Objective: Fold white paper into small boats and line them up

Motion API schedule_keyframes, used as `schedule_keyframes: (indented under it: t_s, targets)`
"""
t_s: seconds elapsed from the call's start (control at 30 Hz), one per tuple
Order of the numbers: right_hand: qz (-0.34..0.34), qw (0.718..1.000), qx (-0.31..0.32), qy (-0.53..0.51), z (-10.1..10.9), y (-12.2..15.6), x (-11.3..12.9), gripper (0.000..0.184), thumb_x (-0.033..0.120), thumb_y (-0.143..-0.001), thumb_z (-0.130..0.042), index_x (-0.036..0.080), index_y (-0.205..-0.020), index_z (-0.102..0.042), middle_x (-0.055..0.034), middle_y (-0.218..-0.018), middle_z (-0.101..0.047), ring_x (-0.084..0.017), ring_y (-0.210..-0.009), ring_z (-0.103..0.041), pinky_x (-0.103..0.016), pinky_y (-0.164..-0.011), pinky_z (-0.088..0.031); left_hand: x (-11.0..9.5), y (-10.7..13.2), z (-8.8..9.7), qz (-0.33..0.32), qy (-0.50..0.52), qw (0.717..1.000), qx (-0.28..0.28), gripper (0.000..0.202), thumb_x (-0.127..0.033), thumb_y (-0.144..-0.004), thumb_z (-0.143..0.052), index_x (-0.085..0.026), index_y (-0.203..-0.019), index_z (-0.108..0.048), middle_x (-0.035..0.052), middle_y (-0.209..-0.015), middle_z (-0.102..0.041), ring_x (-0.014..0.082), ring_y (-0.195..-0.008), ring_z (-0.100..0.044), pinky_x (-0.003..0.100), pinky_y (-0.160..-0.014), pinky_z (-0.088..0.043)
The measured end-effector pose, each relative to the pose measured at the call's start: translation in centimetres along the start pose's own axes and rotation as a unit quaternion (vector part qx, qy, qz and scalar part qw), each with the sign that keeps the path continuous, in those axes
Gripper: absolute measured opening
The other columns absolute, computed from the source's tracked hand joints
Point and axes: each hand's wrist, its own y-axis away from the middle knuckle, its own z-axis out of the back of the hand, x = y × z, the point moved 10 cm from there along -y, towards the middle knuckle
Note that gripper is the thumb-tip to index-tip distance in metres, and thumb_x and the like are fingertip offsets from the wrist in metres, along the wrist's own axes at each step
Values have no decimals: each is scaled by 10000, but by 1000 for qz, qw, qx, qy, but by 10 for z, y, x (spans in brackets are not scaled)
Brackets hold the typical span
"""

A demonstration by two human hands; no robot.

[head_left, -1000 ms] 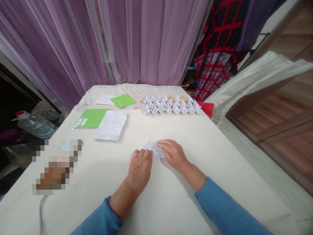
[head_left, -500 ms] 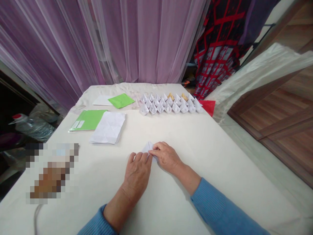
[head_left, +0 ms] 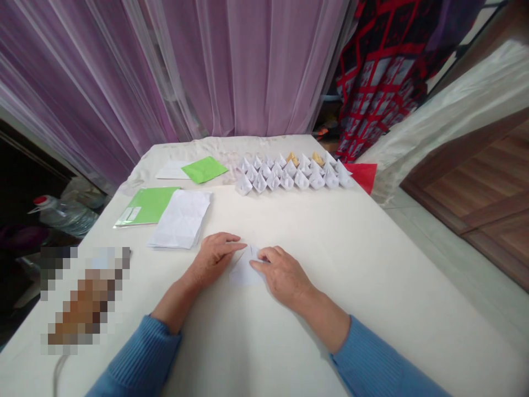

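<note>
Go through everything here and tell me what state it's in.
Sheet: partly folded, flat under both hands.
Left hand: fingertips on the sheet.
Right hand: fingertips on the sheet.
Boats: folded, in rows.
Stack: creased, lying flat.
Bottle: capped, on its side.

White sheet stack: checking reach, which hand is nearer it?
Left. The left hand lies just beside the white sheet stack; the right hand sits farther right, across the folded paper.

table (head_left: 372, 275) with folded sheet (head_left: 243, 271), paper boats (head_left: 289, 177)
</note>
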Motion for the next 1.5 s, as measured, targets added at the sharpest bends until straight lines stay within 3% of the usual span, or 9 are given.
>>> schedule_keyframes:
  t_s: [0.13, 0.33, 1.0, 1.5]
  targets:
    - [-9, 1000, -1, -10, 0, 0, -2, 284, 82, -879, -540, 266, -1004, -716, -41, -991, -606, -174, -860, -485, -277, -774, -423, 3, -8, -8, -43, -23, 998, 34, 579, 9, -827, -404, -369, -1187, -656, 33, -1235, -619, 178, -1167, -544, 417, -1008, -396]
    - [-14, 1000, 3, -10, 1, 0, -2, 302, 91, -890, -503, 269, -1016, -712, -46, -988, -611, -179, -863, -490, -288, -766, -425, -4, -6, -9, -41, -66, 995, 56, 636, 22, -804, -428, -421, -1211, -633, 26, -1283, -578, 207, -1206, -499, 450, -1017, -381]
    - [-15, 1000, 6, -9, 2, 0, -1, 282, 97, -887, -508, 259, -1000, -709, -52, -997, -608, -187, -864, -494, -299, -785, -433, -3, -3, -10, -50, -58, 994, 78, 542, -34, -884, -396, -399, -1193, -652, 36, -1338, -564, 216, -1256, -482, 471, -1030, -388]
    - [-18, 1000, 12, -3, 2, 0, -2, 296, 94, -878, -506, 260, -994, -724, -54, -996, -613, -190, -868, -492, -303, -774, -435, -7, 6, -7, -88, -71, 992, 51, 534, -23, -857, -446, -383, -1190, -657, 44, -1308, -582, 218, -1217, -507, 459, -1016, -417]
